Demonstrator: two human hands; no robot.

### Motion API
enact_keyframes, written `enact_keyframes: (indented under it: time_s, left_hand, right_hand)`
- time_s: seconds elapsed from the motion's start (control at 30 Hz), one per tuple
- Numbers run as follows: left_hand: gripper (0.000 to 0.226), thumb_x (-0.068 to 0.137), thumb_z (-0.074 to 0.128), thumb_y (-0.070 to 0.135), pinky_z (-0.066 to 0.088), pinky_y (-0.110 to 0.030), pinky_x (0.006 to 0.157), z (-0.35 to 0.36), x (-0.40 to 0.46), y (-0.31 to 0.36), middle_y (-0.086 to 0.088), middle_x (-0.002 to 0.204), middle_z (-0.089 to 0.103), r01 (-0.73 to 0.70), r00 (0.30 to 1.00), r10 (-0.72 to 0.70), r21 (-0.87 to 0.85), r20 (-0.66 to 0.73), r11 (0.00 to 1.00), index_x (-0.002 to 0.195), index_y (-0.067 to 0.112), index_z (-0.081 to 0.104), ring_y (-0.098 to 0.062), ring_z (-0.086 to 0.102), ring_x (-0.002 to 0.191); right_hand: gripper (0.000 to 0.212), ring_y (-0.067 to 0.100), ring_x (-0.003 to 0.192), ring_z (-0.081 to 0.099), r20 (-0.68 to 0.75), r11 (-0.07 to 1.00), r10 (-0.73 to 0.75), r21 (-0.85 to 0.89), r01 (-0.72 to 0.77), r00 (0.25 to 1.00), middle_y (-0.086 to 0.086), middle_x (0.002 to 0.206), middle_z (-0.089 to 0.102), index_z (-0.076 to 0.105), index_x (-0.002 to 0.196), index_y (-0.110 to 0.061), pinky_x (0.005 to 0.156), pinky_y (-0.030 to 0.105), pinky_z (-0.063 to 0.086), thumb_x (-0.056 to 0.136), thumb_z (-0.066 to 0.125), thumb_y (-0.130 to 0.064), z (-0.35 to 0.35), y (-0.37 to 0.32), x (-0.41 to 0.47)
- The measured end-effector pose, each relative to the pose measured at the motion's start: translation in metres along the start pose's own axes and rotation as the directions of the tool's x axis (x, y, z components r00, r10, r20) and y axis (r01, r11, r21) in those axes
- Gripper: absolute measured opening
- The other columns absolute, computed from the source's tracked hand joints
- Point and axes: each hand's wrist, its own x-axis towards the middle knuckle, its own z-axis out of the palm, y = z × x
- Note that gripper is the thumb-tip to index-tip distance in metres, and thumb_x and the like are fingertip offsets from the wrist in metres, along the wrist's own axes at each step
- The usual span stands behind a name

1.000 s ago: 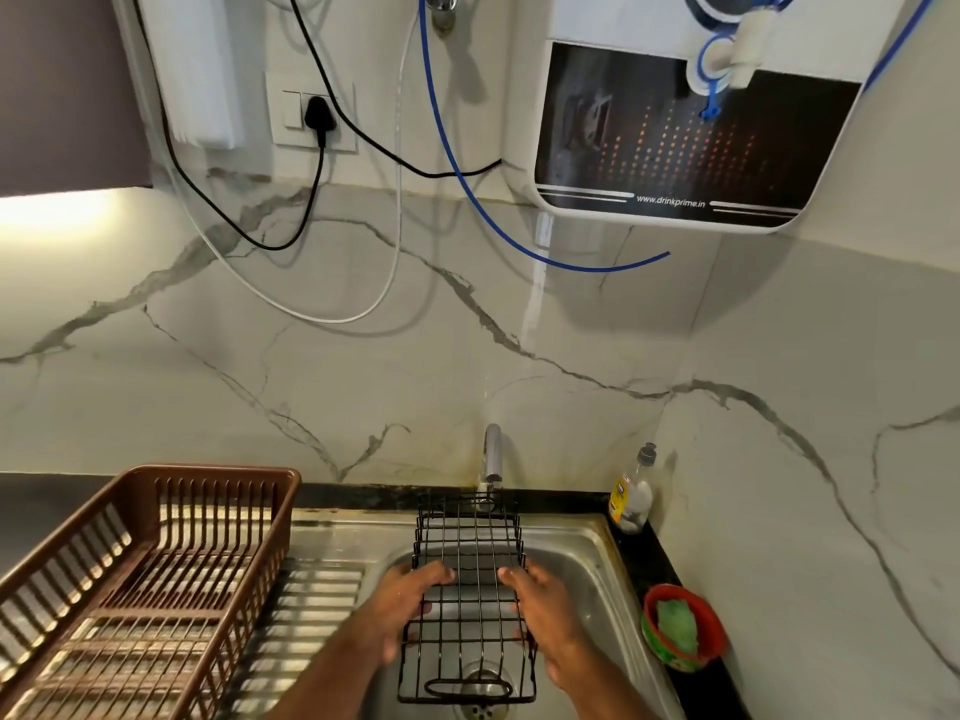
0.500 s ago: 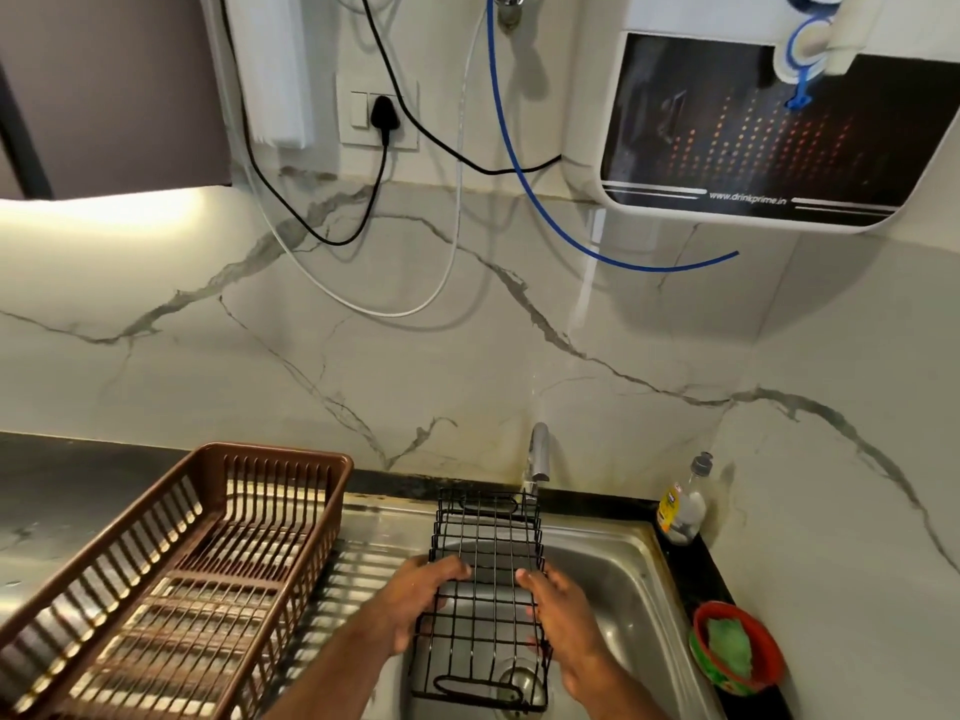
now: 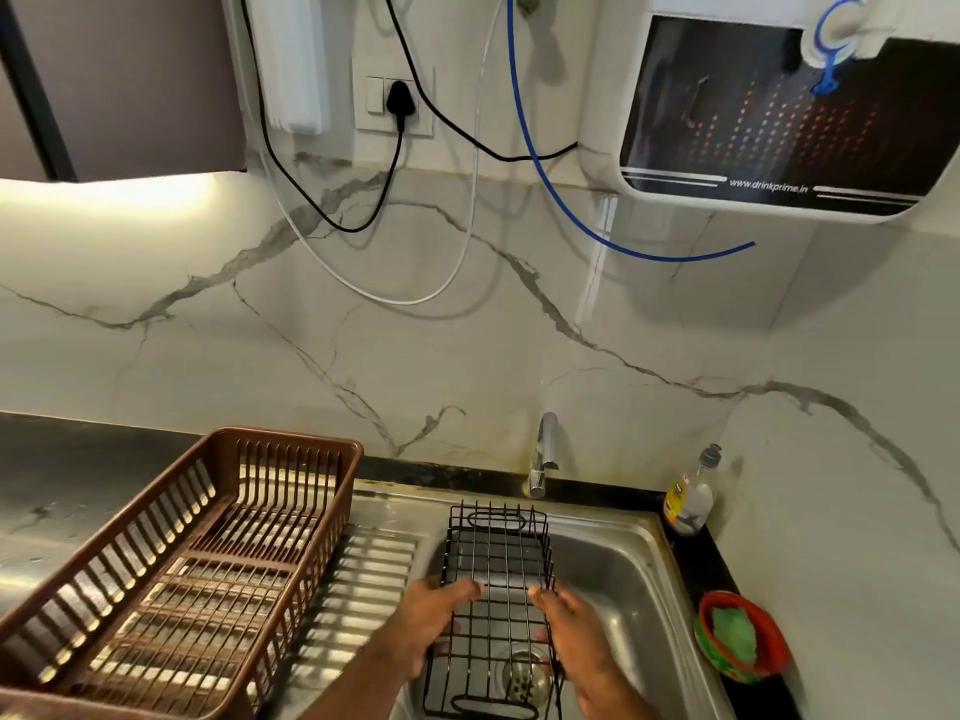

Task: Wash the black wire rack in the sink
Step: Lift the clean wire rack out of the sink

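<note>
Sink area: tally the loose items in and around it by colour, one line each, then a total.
Black: 1, the wire rack held in the sink by the left hand and right hand
Brown: 1, the dish basket
Red: 1, the small bowl holding a green scrubber
Green: 1, the scrubber
Clear: 1, the soap bottle
Total: 5

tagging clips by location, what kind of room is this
Most likely a home kitchen: a steel sink with a tap, a brown dish drainer on the counter, and a wall-mounted water purifier.
</note>
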Motion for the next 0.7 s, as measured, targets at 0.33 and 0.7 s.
enact_keyframes:
  time_s: [0.33,0.7]
  left_hand:
    - [0.069,0.060,0.088,0.052,0.055,-0.038,0.075,-0.010,-0.001,0.026,-0.006,0.101,0.068,-0.039,0.999,0.038,0.011,0.036,0.999,0.112,0.012,0.066,-0.023,0.065,0.089]
    - [0.082,0.082,0.079,0.041,0.039,-0.029,0.060,-0.075,-0.031,0.085,-0.016,0.146,0.047,-0.139,0.989,0.137,-0.036,-0.047,0.990,0.148,0.011,0.041,-0.010,0.047,0.081]
  right_hand:
    - [0.069,0.022,0.109,0.062,0.040,0.998,0.021,0.054,-0.023,0.999,0.007,0.144,0.054,0.044,0.150,-0.023,0.100,0.054,0.052,0.091,0.066,-0.053,0.001,-0.014,0.007]
    - [0.074,0.024,0.114,0.062,0.115,0.991,-0.106,0.090,0.096,0.988,0.003,0.146,0.052,0.038,0.153,-0.031,0.087,0.048,0.060,0.089,0.066,-0.055,0.050,-0.083,0.008]
